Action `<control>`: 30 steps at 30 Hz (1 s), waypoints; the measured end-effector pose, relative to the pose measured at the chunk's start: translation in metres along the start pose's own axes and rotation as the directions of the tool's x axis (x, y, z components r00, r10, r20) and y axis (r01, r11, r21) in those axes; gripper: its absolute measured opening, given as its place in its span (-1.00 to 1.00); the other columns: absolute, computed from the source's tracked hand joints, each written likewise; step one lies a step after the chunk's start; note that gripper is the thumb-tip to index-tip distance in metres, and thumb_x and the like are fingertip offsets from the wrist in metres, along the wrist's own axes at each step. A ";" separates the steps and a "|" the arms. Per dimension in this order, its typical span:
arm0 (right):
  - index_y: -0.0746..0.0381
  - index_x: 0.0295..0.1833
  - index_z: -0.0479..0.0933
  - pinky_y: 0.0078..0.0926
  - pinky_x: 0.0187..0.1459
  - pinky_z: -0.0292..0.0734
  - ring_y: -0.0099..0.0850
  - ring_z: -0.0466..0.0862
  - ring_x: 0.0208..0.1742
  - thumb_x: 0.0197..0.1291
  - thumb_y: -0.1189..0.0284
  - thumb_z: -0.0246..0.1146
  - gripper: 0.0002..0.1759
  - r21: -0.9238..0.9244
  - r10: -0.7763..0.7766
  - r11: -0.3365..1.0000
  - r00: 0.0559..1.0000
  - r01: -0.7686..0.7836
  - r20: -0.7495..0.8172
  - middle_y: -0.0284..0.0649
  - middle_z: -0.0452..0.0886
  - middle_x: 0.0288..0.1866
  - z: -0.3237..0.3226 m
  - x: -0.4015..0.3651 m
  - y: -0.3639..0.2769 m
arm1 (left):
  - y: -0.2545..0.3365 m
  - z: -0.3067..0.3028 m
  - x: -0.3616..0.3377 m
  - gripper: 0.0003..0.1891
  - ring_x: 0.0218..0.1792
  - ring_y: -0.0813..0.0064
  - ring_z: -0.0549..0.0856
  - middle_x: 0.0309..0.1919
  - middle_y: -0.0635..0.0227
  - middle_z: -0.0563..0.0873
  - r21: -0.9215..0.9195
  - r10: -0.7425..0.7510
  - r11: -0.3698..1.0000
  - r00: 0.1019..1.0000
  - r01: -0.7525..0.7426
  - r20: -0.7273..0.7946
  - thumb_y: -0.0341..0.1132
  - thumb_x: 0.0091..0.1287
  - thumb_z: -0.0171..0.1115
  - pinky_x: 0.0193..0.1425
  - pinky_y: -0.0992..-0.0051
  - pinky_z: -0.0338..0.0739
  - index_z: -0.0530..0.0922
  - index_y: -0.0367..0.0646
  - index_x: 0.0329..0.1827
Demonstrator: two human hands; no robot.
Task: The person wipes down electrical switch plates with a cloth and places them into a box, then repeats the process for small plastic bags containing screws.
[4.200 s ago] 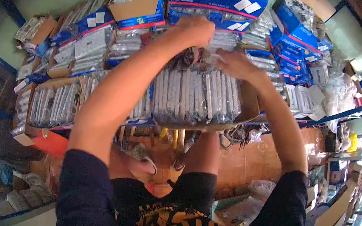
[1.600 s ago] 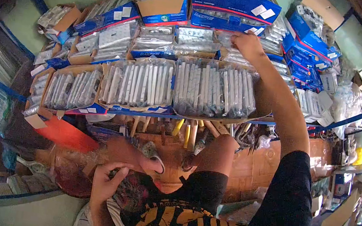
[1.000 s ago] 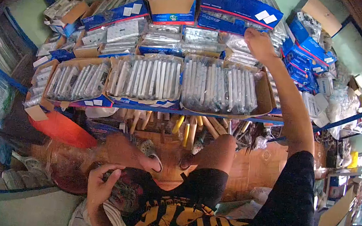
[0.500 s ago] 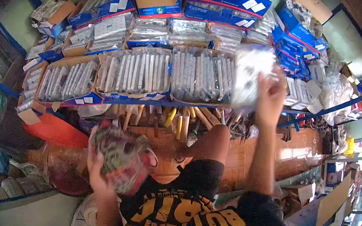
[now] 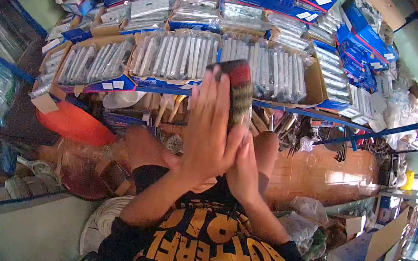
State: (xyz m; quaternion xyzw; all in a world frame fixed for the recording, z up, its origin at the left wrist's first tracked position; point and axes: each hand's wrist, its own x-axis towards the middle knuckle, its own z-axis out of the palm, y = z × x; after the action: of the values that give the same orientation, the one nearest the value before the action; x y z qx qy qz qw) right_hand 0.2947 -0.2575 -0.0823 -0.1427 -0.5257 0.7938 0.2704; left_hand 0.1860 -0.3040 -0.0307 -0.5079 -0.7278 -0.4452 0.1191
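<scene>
My left hand (image 5: 208, 130) and my right hand (image 5: 244, 168) are raised in front of my chest, palms pressed toward each other. Between them stands a flat dark patterned bundle (image 5: 240, 89) with a red upper end, sticking up above the fingers. My left hand lies flat against its near face with fingers spread. My right hand holds its lower edge from the right. Whether a clear plastic pack is squeezed in with it is hidden. Behind the hands runs a shelf box of bagged white parts (image 5: 276, 76).
Cardboard boxes of clear-bagged white parts (image 5: 171, 60) fill the shelf, with blue boxes (image 5: 367, 32) stacked at the upper right. Tool handles (image 5: 174, 106) hang below the shelf edge. An orange sheet (image 5: 75, 124), a white cable coil (image 5: 100, 222) and plastic bags (image 5: 311, 208) lie on the floor.
My right hand has come down from the shelf with a clear pack and my left hand has lifted the patterned bundle from the floor. Both hands have met in front of me.
</scene>
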 end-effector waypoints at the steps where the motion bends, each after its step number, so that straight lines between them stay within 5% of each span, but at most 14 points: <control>1: 0.30 0.47 -0.01 -0.41 0.40 0.04 -0.38 0.20 0.39 0.48 0.04 -0.25 -0.33 -0.051 0.035 0.998 0.999 -0.035 0.007 -0.18 0.17 0.40 0.002 -0.005 0.003 | -0.003 -0.004 0.006 -0.32 0.45 -0.18 0.09 0.39 -0.28 0.14 0.006 -0.009 1.000 1.000 0.009 -0.002 -0.15 0.39 -0.03 0.47 -0.05 -0.11 0.07 -0.48 0.42; 7: 0.30 0.49 -0.07 -0.39 0.43 -0.01 -0.34 0.13 0.46 0.44 -0.08 -0.35 -0.23 0.017 -0.003 1.000 0.998 0.004 -0.069 -0.16 0.12 0.46 0.009 0.007 0.002 | 0.005 -0.001 -0.017 -0.28 0.43 -0.25 0.06 0.40 -0.32 0.07 -0.063 0.033 0.998 0.989 -0.024 0.141 -0.21 0.34 0.01 0.47 -0.06 -0.13 -0.01 -0.52 0.43; 9: 0.30 0.47 0.00 -0.37 0.43 0.01 -0.32 0.19 0.44 0.41 -0.13 -0.40 -0.20 0.208 0.002 0.978 1.000 -0.007 0.024 -0.14 0.17 0.43 0.009 0.014 -0.019 | 0.007 0.000 -0.040 -0.25 0.43 -0.30 0.04 0.41 -0.34 0.02 -0.070 0.033 0.997 0.981 -0.020 0.190 -0.21 0.33 0.01 0.47 -0.08 -0.15 -0.06 -0.54 0.43; 11: 0.32 0.46 0.04 -0.39 0.42 0.02 -0.34 0.24 0.39 0.45 -0.03 -0.22 -0.28 0.075 0.055 0.996 0.998 -0.054 -0.008 -0.13 0.24 0.38 -0.002 0.011 -0.003 | -0.001 0.007 -0.062 -0.25 0.43 -0.31 0.02 0.42 -0.34 0.00 0.030 -0.153 0.988 0.975 0.150 0.158 -0.19 0.37 -0.03 0.47 -0.10 -0.18 -0.09 -0.56 0.43; 13: 0.34 0.44 0.08 -0.42 0.39 0.07 -0.37 0.28 0.35 0.45 0.16 -0.04 -0.37 -0.262 -0.057 0.962 0.996 0.073 0.068 -0.13 0.30 0.32 0.020 0.004 -0.011 | -0.010 0.004 -0.065 -0.26 0.46 -0.21 0.00 0.41 -0.35 0.00 0.006 -0.209 0.978 0.970 0.209 0.124 -0.13 0.44 -0.15 0.50 0.03 -0.17 -0.20 -0.52 0.45; 16: 0.36 0.40 0.13 -0.44 0.35 0.13 -0.39 0.30 0.32 0.42 0.32 0.04 -0.45 -0.214 -0.055 0.975 0.998 0.062 0.041 -0.15 0.35 0.26 0.021 -0.002 -0.011 | -0.020 -0.009 -0.061 -0.29 0.45 0.02 0.13 0.43 -0.15 0.08 -0.262 -0.366 0.896 0.930 0.359 0.026 -0.14 0.47 -0.14 0.48 0.15 0.03 -0.19 -0.40 0.49; 18: 0.36 0.36 0.17 -0.44 0.32 0.16 -0.43 0.31 0.30 0.43 0.35 0.01 -0.51 -0.252 -0.046 0.967 0.999 0.038 -0.027 -0.17 0.36 0.26 0.019 -0.003 -0.008 | -0.029 -0.021 -0.060 -0.34 0.40 0.25 0.25 0.42 0.06 0.18 -0.672 -0.722 0.285 0.614 0.684 0.319 -0.16 0.49 -0.16 0.41 0.30 0.23 -0.16 -0.24 0.52; 21: 0.37 0.35 0.18 -0.42 0.31 0.19 -0.36 0.36 0.28 0.41 0.40 0.01 -0.53 -0.267 -0.096 0.962 0.989 0.063 -0.114 -0.11 0.37 0.25 0.025 -0.001 -0.013 | -0.005 -0.027 -0.050 -0.42 0.32 0.31 0.37 0.39 0.19 0.23 -0.850 -0.594 0.215 0.755 0.481 0.277 -0.18 0.51 -0.14 0.29 0.42 0.38 -0.01 -0.20 0.52; 22: 0.37 0.35 0.18 -0.42 0.31 0.19 -0.36 0.36 0.28 0.41 0.40 0.01 -0.53 -0.267 -0.099 0.962 0.988 0.064 -0.119 -0.11 0.37 0.25 0.025 0.004 -0.010 | -0.016 -0.018 -0.082 -0.41 0.36 0.31 0.31 0.43 0.19 0.17 -0.821 -0.654 -0.275 0.528 0.500 0.541 -0.15 0.52 -0.19 0.37 0.39 0.28 -0.02 -0.22 0.52; 24: 0.38 0.36 0.19 -0.35 0.30 0.22 -0.22 0.41 0.27 0.37 0.48 0.02 -0.52 -0.806 -0.483 0.554 0.869 0.207 -0.109 -0.02 0.37 0.28 0.024 0.020 0.003 | -0.014 0.008 -0.123 -0.41 0.37 0.30 0.30 0.44 0.20 0.17 -0.826 -0.646 -0.128 0.587 0.548 0.489 -0.12 0.52 -0.21 0.40 0.38 0.24 -0.02 -0.20 0.52; 25: 0.38 0.36 0.19 -0.35 0.30 0.22 -0.22 0.41 0.27 0.37 0.48 0.02 -0.52 -0.806 -0.487 0.554 0.866 0.209 -0.110 -0.02 0.37 0.28 0.017 0.025 0.004 | -0.012 0.015 -0.136 -0.41 0.38 0.30 0.29 0.44 0.21 0.17 -0.841 -0.639 -0.031 0.637 0.540 0.432 -0.11 0.52 -0.23 0.41 0.38 0.22 -0.01 -0.19 0.52; 27: 0.37 0.41 0.15 -0.26 0.38 0.13 -0.10 0.33 0.36 0.38 0.45 -0.02 -0.48 -0.749 -0.264 0.563 0.935 0.349 0.238 0.04 0.26 0.39 -0.002 0.028 0.004 | -0.024 0.024 -0.145 -0.41 0.39 0.29 0.27 0.45 0.22 0.17 -0.859 -0.625 0.051 0.687 0.509 0.370 -0.08 0.51 -0.25 0.43 0.37 0.18 -0.01 -0.17 0.52; 28: 0.36 0.45 0.09 -0.25 0.46 -0.04 -0.11 0.15 0.49 0.42 0.39 -0.12 -0.46 -0.467 -0.183 0.830 0.940 0.305 0.288 0.01 0.10 0.50 0.006 0.023 -0.002 | -0.036 0.022 -0.144 -0.40 0.40 0.28 0.27 0.45 0.23 0.17 -0.868 -0.615 0.051 0.700 0.495 0.363 -0.06 0.51 -0.26 0.45 0.37 0.16 -0.01 -0.16 0.52; 30: 0.35 0.47 0.06 -0.27 0.47 -0.11 -0.13 0.05 0.53 0.44 0.37 -0.17 -0.45 -0.414 -0.177 0.855 0.928 0.310 0.329 0.00 0.04 0.53 0.019 0.016 -0.001 | -0.066 0.016 -0.129 -0.40 0.41 0.28 0.25 0.46 0.24 0.17 -0.889 -0.594 0.051 0.730 0.454 0.339 -0.03 0.50 -0.29 0.47 0.36 0.12 0.00 -0.14 0.52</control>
State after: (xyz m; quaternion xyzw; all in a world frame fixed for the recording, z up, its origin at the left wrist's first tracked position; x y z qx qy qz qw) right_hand 0.2726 -0.2625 -0.0728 -0.0210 -0.7449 0.6175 0.2516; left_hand 0.1937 -0.3793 -0.1549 -0.1463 -0.4422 -0.8213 -0.3296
